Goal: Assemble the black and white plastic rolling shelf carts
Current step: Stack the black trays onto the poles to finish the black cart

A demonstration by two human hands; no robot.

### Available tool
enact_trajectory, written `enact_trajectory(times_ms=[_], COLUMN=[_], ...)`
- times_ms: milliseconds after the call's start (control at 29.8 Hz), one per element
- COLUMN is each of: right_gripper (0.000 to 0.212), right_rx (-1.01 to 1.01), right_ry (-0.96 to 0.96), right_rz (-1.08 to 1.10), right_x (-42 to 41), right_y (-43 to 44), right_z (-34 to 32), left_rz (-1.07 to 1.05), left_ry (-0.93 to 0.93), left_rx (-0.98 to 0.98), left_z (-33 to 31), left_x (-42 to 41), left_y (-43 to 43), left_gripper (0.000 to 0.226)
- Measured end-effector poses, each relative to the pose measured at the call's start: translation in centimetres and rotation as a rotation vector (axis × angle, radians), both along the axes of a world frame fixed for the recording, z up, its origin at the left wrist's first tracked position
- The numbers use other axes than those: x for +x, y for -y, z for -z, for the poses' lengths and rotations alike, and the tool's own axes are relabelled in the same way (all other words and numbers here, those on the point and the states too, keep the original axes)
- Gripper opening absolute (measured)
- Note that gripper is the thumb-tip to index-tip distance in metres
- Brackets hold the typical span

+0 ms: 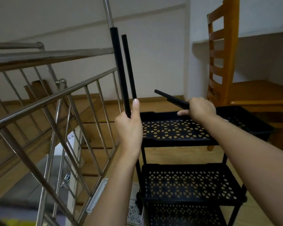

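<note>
A black plastic cart (178, 141) stands in front of me with three perforated shelves stacked on thin black posts. My left hand (129, 126) grips two black tubes (123, 70) that point upward, just left of the top shelf. My right hand (201, 109) holds two more black tubes (171, 98) above the top shelf's far rim, their free ends pointing up and left. Another black shelf tray (245, 121) lies to the right, behind my right forearm. A white perforated shelf (134, 216) sits on the floor at the cart's lower left.
A stainless steel stair railing (55, 98) fills the left side, with wooden stairs below it. A wooden chair (224, 66) stands at the right against the white wall. The floor is light wood.
</note>
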State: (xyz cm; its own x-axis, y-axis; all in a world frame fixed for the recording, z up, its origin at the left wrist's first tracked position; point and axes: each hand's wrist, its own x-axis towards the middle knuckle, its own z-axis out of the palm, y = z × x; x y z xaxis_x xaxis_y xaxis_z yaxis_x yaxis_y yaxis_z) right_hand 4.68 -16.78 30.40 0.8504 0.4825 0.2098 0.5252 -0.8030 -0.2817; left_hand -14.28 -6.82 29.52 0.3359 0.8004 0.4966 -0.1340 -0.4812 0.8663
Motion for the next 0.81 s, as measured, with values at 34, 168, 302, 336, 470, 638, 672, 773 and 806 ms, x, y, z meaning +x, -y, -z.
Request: enact_trajectory(times_ms=[34, 168, 302, 336, 470, 638, 672, 773, 806], right_gripper=[0.048, 0.049, 0.048, 0.047, 0.042, 0.044, 0.042, 0.034, 0.031], right_rx=[-0.005, 0.000, 0.004, 0.002, 0.010, 0.000, -0.023, -0.087, -0.103], right_ry=[0.005, 0.007, 0.012, 0.021, 0.058, 0.006, -0.002, 0.018, 0.025], right_rz=[-0.002, -0.030, -0.037, -0.038, -0.031, -0.057, -0.084, -0.184, -0.218], right_x=[0.1, 0.3, -0.1, -0.4, -1.7, -1.8, -1.8, -2.1, -2.2], right_y=[0.1, 0.1, 0.3, 0.3, 0.6, 1.7, 1.9, 2.8, 3.0], right_z=[0.1, 0.0, 0.1, 0.1, 0.1, -0.7, -0.9, -1.3, -1.3], left_rz=[0.003, 0.286, 0.621, 0.706, 0.899, 0.536, 0.406, 0.164, 0.090], left_ry=[-0.015, -0.040, -0.161, -0.184, -0.202, -0.391, -0.459, -0.692, -0.794], left_rx=[-0.011, -0.085, -0.154, -0.171, -0.227, 0.120, 0.236, 0.536, 0.600], left_z=[-0.2, -0.2, -0.8, -0.9, -1.0, -1.3, -1.4, -2.9, -3.5], left_x=[0.2, -0.4, -1.8, -2.2, -3.3, -3.6, -3.7, -4.3, -4.5], left_y=[-0.4, -1.8, -3.4, -3.8, -5.1, -3.9, -3.7, -3.2, -3.0], left_gripper=[0.050, 0.049, 0.050, 0.049, 0.045, 0.045, 0.042, 0.033, 0.036])
